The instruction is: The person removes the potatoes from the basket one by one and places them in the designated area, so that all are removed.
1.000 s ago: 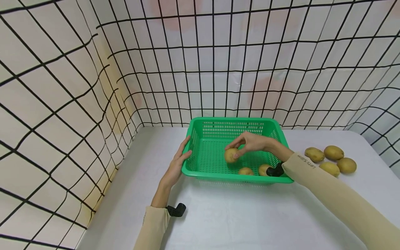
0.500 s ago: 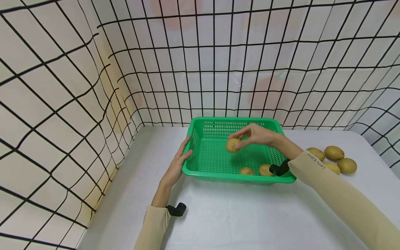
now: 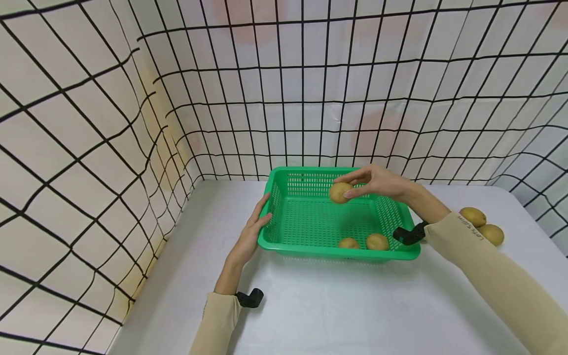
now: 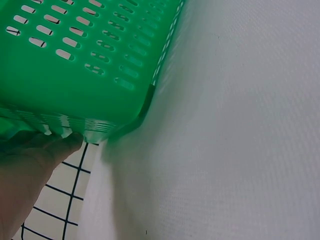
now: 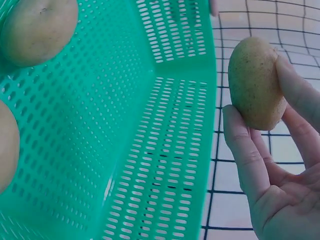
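My right hand [image 3: 387, 183] pinches a yellow potato [image 3: 339, 193] between thumb and fingertips, held up over the back part of the green plastic basket [image 3: 306, 249]. In the right wrist view the smooth oval potato [image 5: 254, 82] shows upright in the fingers, to the right of the basket's rim. Along the basket's left side lies my left hand [image 3: 246, 240], its fingers straight against the wall and its thumb at the rim. Inside, two more potatoes rest by the front wall, one potato [image 3: 349, 243] near the middle and another potato [image 3: 377, 241] farther right.
To the basket's right, more potatoes lie on the white tabletop [image 3: 319, 310]; one potato [image 3: 491, 234] sits half behind the right sleeve [image 3: 483, 266]. Black wire mesh [image 3: 303, 103] encloses the table's back and sides. A black camera [image 3: 410, 233] sits on the right wrist.
My right hand has lifted the potato from low inside the basket, moving it up, back and slightly right. The left hand and the basket have stayed in place.
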Motion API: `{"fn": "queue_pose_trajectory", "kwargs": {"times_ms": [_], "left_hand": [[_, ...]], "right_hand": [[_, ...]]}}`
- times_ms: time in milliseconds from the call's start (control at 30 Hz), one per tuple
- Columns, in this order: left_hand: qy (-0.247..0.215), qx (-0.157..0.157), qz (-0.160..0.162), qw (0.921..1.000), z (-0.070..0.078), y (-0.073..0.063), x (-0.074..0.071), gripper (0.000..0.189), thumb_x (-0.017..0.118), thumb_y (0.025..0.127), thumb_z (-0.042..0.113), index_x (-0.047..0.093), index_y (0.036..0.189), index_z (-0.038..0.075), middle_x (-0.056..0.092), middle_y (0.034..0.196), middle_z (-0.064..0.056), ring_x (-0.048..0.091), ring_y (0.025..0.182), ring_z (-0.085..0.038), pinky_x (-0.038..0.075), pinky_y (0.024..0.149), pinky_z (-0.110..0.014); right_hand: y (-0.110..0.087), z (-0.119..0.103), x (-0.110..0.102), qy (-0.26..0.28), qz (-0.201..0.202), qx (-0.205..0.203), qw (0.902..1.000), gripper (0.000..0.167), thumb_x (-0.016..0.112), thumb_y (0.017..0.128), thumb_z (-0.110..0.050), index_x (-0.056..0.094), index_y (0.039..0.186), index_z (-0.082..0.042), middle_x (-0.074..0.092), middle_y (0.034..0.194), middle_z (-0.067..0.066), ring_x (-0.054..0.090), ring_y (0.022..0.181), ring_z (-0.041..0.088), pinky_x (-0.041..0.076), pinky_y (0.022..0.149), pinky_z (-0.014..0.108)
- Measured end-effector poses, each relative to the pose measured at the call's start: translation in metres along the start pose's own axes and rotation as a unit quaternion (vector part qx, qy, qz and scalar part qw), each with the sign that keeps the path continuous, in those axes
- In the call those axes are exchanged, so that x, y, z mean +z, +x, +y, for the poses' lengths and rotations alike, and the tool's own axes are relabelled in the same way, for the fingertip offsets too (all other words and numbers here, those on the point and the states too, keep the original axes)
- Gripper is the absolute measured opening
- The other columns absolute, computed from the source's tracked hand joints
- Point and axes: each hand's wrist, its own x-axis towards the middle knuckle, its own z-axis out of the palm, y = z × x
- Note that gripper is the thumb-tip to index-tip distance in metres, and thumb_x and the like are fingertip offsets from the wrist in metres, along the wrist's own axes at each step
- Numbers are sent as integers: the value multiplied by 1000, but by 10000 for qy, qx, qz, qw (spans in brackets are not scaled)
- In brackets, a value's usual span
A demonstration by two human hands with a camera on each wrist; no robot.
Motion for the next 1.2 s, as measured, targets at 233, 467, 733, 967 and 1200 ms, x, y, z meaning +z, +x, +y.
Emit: {"fn": "queue_pose_trajectory", "kwargs": {"times_ms": [233, 467, 733, 967, 1200], "left_hand": [[3, -32, 16, 10000, -2, 0, -1, 60, 40, 110, 30, 17, 165, 38, 5, 175, 4, 3, 162, -28, 10, 128, -63], [-54, -48, 12, 10000, -4, 1, -1, 60, 39, 111, 30, 16, 166, 38, 4, 175, 3, 3, 162, -30, 10, 127, -65], [-24, -100, 33, 9999, -2, 0, 0, 60, 40, 110, 31, 17, 165, 40, 4, 175, 4, 3, 162, -29, 10, 127, -65], [-29, -109, 36, 9999, -2, 0, 0, 60, 40, 110, 32, 17, 165, 40, 4, 175, 5, 4, 162, -30, 12, 126, -65], [-71, -133, 19, 9999, -2, 0, 0, 60, 39, 110, 31, 17, 165, 41, 4, 175, 5, 5, 162, -29, 15, 127, -63]], "right_hand": [[-20, -6, -11, -103, 376, 144, 9991, 50, 81, 90, -22, 68, 138, -15, 69, 139, 2, 53, 136, 20, 38, 116, 56], [-46, -4, -20, -249, 681, 417, 9965, 50, 80, 92, -26, 67, 140, -19, 67, 141, 6, 57, 130, 20, 38, 115, 62], [-78, 4, -30, -447, 1052, 652, 9913, 51, 78, 94, -31, 65, 141, -19, 58, 151, 6, 52, 134, 23, 37, 112, 67], [-109, 18, -38, -243, 1370, 1110, 9840, 53, 76, 94, -39, 63, 143, -25, 62, 138, -3, 42, 139, 24, 28, 110, 75], [-138, 41, -43, -428, 1556, 1172, 9799, 58, 73, 97, -36, 56, 150, -20, 60, 138, -17, 44, 136, 17, 34, 109, 72]]}}
